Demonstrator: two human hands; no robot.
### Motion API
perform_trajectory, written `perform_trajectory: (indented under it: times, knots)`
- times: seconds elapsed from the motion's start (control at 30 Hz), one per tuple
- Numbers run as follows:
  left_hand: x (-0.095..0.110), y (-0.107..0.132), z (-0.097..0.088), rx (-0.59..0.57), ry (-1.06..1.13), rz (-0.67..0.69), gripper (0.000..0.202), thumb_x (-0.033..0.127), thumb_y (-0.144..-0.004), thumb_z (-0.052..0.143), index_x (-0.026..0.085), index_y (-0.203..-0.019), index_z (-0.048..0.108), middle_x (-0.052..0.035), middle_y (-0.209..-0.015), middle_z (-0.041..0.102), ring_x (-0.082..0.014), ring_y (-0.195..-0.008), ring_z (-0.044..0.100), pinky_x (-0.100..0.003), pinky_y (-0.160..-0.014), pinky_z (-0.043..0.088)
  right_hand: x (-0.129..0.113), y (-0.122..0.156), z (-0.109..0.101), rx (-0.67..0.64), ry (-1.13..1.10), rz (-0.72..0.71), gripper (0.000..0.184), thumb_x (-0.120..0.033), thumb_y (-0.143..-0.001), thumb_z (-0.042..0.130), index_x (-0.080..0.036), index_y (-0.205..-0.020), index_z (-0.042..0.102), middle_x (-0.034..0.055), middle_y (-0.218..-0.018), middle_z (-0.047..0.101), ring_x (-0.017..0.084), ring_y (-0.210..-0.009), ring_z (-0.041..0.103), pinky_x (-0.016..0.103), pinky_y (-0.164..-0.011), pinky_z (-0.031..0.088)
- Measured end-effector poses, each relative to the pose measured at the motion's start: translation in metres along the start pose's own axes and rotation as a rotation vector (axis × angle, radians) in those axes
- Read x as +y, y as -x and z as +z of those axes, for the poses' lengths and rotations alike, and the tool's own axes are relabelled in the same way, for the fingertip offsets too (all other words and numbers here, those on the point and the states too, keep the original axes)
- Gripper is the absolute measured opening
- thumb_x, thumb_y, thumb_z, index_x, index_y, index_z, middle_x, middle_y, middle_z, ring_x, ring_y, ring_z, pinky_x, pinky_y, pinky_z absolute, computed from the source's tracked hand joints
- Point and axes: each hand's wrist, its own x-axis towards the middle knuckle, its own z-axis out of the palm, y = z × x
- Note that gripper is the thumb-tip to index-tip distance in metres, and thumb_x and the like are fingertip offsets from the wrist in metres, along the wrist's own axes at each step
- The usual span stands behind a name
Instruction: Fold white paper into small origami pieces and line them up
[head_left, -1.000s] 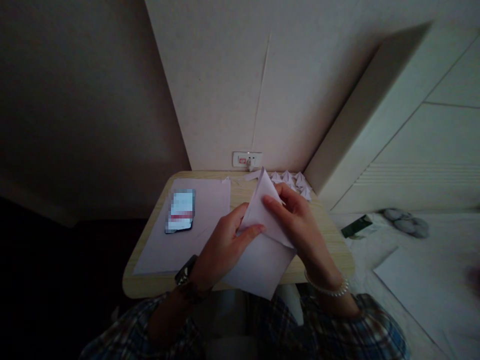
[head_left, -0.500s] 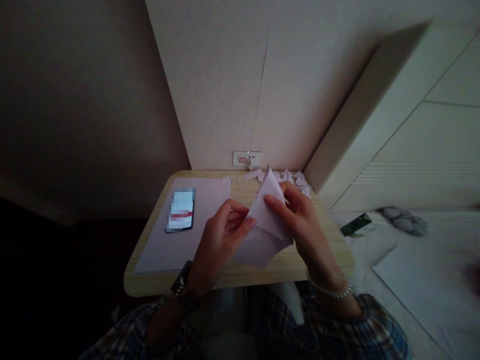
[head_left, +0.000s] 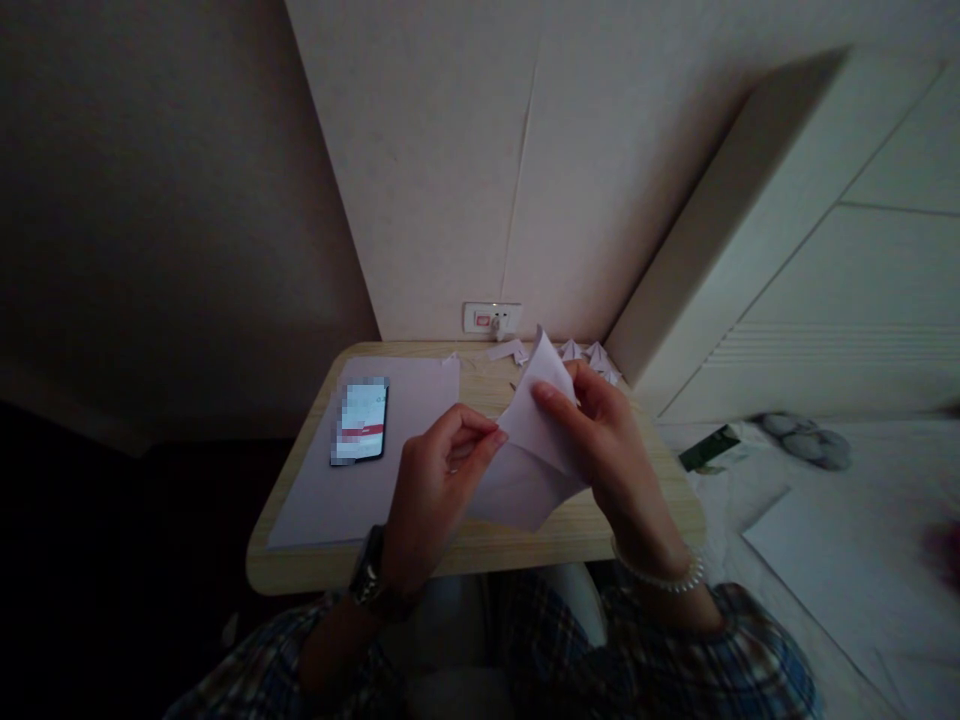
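A partly folded sheet of white paper [head_left: 525, 480] is held above a small wooden table [head_left: 300, 572], with one pointed flap standing up. My left hand [head_left: 446, 490] pinches its left edge between thumb and fingertips. On the other side, my right hand [head_left: 607, 430] grips the paper, thumb lying on the near face and fingers behind it. Those right fingers are partly hidden by the paper. Behind the paper, several small folded paper pieces [head_left: 597, 356] lie at the table's back right.
A lit phone [head_left: 361, 422] rests on white sheets [head_left: 420, 400] at the table's left. A paper strip [head_left: 504, 350] lies near the wall socket [head_left: 492, 318]. To the right, a green and white box [head_left: 716, 448], grey slippers [head_left: 802, 440] and a large white sheet [head_left: 847, 570] are lower down.
My left fingertips have drawn together into a tighter pinch at the paper's left edge. My right hand keeps its grip, and the paper's flap has shifted slightly.
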Motion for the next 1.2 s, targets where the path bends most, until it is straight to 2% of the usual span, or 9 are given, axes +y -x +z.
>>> perform_trajectory:
  times: [0.3,0.53,0.8,1.2]
  knots:
    - [0.001,-0.001,0.000,-0.015,0.083,-0.050,0.009,0.022,-0.075,0.066,0.021,-0.072,0.058,0.0051,-0.068,0.067,-0.0124,-0.072,0.069,-0.019,-0.066,0.054,-0.005,0.002,0.001,-0.012,-0.062,0.016,0.024,-0.039,-0.075,0.067,-0.020,-0.075,0.052,-0.0039,-0.067,0.049,0.008,-0.054,0.044,0.020,-0.044,0.033]
    - [0.006,-0.003,-0.001,-0.048,0.131,-0.089,0.011,0.026,-0.075,0.067,0.020,-0.072,0.058,0.0054,-0.066,0.067,-0.0123,-0.069,0.067,-0.018,-0.060,0.051,-0.010,0.005,0.001,-0.019,-0.089,0.032,0.024,-0.038,-0.075,0.068,-0.019,-0.073,0.052,-0.0041,-0.067,0.050,0.008,-0.053,0.043,0.020,-0.044,0.032]
    - [0.017,-0.006,-0.003,-0.035,0.102,-0.036,0.012,0.027,-0.076,0.064,0.021,-0.070,0.057,0.0037,-0.069,0.070,-0.0139,-0.067,0.067,-0.020,-0.058,0.051,-0.018,0.008,0.007,-0.044,-0.116,0.032,0.021,-0.037,-0.075,0.067,-0.020,-0.075,0.055,-0.0028,-0.070,0.052,0.009,-0.055,0.043,0.021,-0.045,0.033]
    - [0.021,-0.002,0.001,0.014,-0.044,0.094,0.006,0.024,-0.080,0.063,0.021,-0.075,0.062,0.0043,-0.072,0.072,-0.0123,-0.068,0.068,-0.019,-0.062,0.053,-0.021,0.012,0.005,-0.017,-0.105,0.005,0.020,-0.037,-0.076,0.067,-0.021,-0.079,0.056,-0.0026,-0.070,0.052,0.011,-0.057,0.046,0.022,-0.046,0.035]
